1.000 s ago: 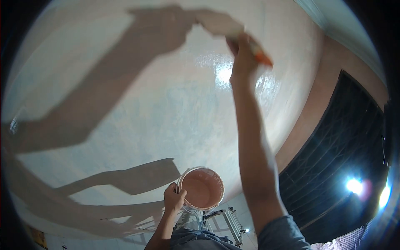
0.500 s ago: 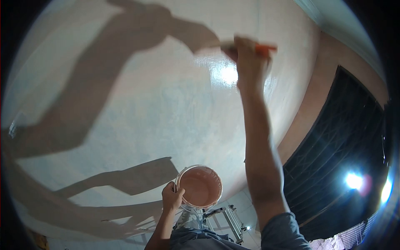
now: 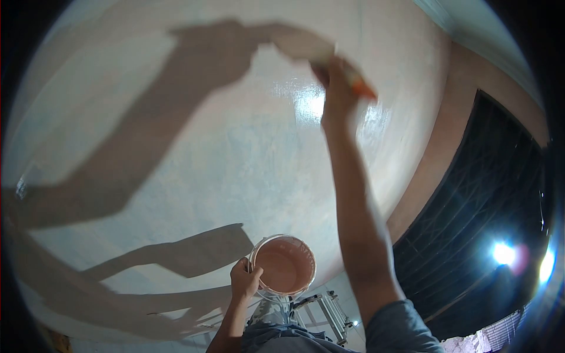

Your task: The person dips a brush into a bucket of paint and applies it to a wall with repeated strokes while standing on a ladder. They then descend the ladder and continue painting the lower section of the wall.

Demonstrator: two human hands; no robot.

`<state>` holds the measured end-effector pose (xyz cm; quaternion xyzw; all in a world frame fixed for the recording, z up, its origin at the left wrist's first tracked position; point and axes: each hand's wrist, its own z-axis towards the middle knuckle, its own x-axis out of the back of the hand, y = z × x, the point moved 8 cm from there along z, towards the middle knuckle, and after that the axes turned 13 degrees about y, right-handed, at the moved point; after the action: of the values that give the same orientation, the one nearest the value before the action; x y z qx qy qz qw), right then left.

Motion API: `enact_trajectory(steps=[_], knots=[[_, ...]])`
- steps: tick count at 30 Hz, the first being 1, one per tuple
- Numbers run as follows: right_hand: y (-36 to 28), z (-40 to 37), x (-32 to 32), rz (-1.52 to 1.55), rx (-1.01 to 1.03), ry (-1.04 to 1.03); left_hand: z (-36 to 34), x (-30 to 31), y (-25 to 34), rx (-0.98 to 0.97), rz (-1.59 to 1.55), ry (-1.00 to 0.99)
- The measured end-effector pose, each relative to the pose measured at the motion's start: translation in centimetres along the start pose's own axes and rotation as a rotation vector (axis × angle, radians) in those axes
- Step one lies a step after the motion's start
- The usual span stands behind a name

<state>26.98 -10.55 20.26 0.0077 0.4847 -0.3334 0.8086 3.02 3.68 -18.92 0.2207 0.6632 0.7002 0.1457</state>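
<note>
The wall (image 3: 235, 147) is seen glossy with wet paint high up. The paint bucket (image 3: 283, 237) is gripped at its rim by the left hand (image 3: 244, 281), low down. The brush (image 3: 306, 46) is clasped in the raised right hand (image 3: 336, 88), bristles against the wall; strokes are best laid evenly, overlapping the wet edge.

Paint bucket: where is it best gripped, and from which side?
Probably the rim of the paint bucket, from its left, as the left hand does now: the mouth is open and holds pink paint, so a rim grip keeps it level.
</note>
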Motion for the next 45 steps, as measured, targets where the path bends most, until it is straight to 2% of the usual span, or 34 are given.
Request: enact_trajectory(steps=[1,2,3,5,8,12,14,15,18,20,22,25,27,29,30,32,35,38,40,42,44,45], knots=[[0.3,-2.7,3.6,-0.136,-0.074,0.032,-0.2,0.0,0.6,-0.007,0.000,0.003],[1.9,-5.4,7.9,-0.077,-0.146,0.105,-0.7,0.2,1.4,0.002,-0.004,0.010],[2.1,-7.9,11.0,-0.166,-0.166,0.107,-0.9,0.2,2.0,0.005,-0.015,0.021],[1.2,-10.5,14.5,-0.257,-0.250,0.168,-1.1,0.3,2.2,0.017,-0.024,0.025],[-1.5,-8.3,11.3,-0.186,-0.165,0.154,-1.4,0.7,3.3,-0.020,0.046,0.047],[-4.5,-2.6,-0.4,0.068,-0.025,0.015,-0.5,0.8,1.7,-0.133,0.143,0.041],[-3.5,-0.5,-4.6,0.223,0.031,-0.100,-0.7,0.7,2.7,-0.080,0.157,0.020],[-3.9,-1.0,-5.8,0.045,0.085,-0.102,-0.8,0.6,2.9,-0.005,0.123,0.006],[-0.9,-2.2,-5.5,0.126,0.087,-0.074,-0.2,0.3,0.6,0.103,0.073,-0.019],[1.8,-4.9,-1.9,0.039,-0.039,0.035,0.2,-0.1,-1.0,0.143,0.060,-0.038],[4.2,-8.7,4.2,-0.112,-0.098,0.068,0.5,0.1,-0.9,0.003,0.104,-0.001],[3.8,-15.4,13.3,-0.253,-0.251,0.187,0.3,0.2,-0.6,0.003,0.102,0.016],[2.9,-16.9,15.6,-0.249,-0.301,0.234,0.3,0.1,-0.3,0.023,0.092,0.018],[2.1,-16.7,16.5,-0.363,-0.433,0.333,-0.2,0.1,0.3,0.098,0.079,0.026],[1.6,-15.8,16.0,-0.369,-0.433,0.342,-0.4,0.1,0.2,0.102,0.085,0.018],[0.8,-11.9,11.7,-0.458,-0.279,0.197,0.2,0.3,0.3,-0.046,0.159,0.047],[-0.3,-6.6,3.9,-0.450,-0.105,0.088,-0.1,0.0,0.4,0.055,0.093,0.021],[-2.1,-2.1,-4.0,-0.300,0.099,-0.052,0.2,-0.1,-0.1,0.034,0.104,-0.005],[-4.0,-0.9,-7.0,-0.237,0.231,-0.067,0.7,-0.1,-1.3,0.021,0.097,-0.020],[-4.7,0.4,-9.8,0.010,0.163,-0.088,0.6,-0.1,-1.0,0.009,0.092,-0.035],[-2.7,0.4,-9.5,0.034,0.105,-0.130,0.3,-0.1,-0.4,0.084,0.092,-0.042],[-1.5,-0.1,-8.3,0.002,0.140,-0.116,0.2,-0.1,-0.7,0.092,0.095,-0.039]])
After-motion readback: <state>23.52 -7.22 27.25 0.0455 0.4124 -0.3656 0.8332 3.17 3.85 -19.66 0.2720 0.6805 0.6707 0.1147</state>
